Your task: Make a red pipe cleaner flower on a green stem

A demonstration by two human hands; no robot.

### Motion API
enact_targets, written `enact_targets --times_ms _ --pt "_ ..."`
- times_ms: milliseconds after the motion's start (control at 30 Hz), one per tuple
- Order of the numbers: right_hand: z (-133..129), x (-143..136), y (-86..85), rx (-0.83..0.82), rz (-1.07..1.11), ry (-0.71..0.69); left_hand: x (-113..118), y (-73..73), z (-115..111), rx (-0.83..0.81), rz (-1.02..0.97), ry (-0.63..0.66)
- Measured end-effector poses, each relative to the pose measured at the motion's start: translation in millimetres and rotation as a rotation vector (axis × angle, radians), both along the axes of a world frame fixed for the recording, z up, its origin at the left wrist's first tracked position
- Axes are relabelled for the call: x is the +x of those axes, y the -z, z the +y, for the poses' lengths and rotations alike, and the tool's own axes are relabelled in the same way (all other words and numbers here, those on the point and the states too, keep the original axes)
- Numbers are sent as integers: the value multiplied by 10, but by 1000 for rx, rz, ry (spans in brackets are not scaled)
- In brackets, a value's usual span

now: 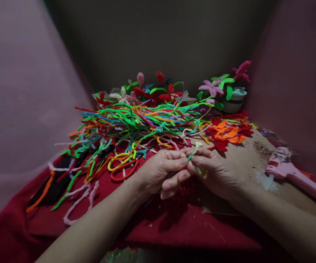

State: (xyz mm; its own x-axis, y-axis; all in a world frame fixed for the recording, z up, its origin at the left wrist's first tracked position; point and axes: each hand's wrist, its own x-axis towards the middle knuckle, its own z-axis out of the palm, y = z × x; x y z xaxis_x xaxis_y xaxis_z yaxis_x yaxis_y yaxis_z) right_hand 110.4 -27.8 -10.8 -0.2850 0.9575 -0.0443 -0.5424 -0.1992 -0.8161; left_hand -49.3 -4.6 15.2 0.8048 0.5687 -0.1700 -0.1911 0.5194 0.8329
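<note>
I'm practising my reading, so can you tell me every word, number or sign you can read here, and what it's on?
None: no word, label, brand, number or sign can be read here.
Pink glue gun: no lettering can be made out; the picture is dim.
Grey container: too small and blurred to tell.
Brown board and red cloth: no writing shows.

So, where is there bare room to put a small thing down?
On the lightly littered red cloth between left forearm and brown board; also on that board, between orange petals and pink tool. Farther back, fuzzy stems are heaped.
</note>
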Motion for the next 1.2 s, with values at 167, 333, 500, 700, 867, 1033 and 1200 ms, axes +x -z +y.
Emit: enact_targets --times_ms 167,333,500,700,867,1033,1200 --pt "14 5 7 16 -24 82 54 -56 -97 395 297 -107" --pt "14 -16 39 14 -63 193 128 48 -183 1164 600 -550" --pt "-22 -59 7 37 -56 176 133 11 -170 828 533 -466" --pt "-19 -12 -47 67 -38 82 89 -33 -122 246 155 -219" --pt "7 36 8 63 -54 -28 38 6 -59 47 16 -51" --pt "-6 23 -1 128 -51 65 56 -51 -96 184 169 -18" --pt "-3 7 -8 50 -43 175 125 36 -200 1045 555 -470"
